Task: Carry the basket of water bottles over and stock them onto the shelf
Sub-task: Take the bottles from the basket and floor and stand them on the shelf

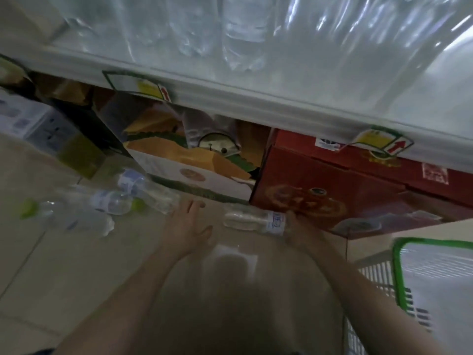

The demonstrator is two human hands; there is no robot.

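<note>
Right hand (300,228) holds one bottle (254,222); left hand (188,221) is open, empty.
The bottle lies sideways between the hands; loose bottles (107,201) lie left of the left hand, nearer to it.

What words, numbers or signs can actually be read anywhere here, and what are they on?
No word or number reads clearly; the picture is motion-blurred.
Left shelf tag: red up arrow, text blurred.
Right shelf tag: red up arrow, text blurred.
Bottle in right hand: blue label print, unreadable.
Red box: stickers, unreadable.
Floor bottles: labels blurred.
</note>
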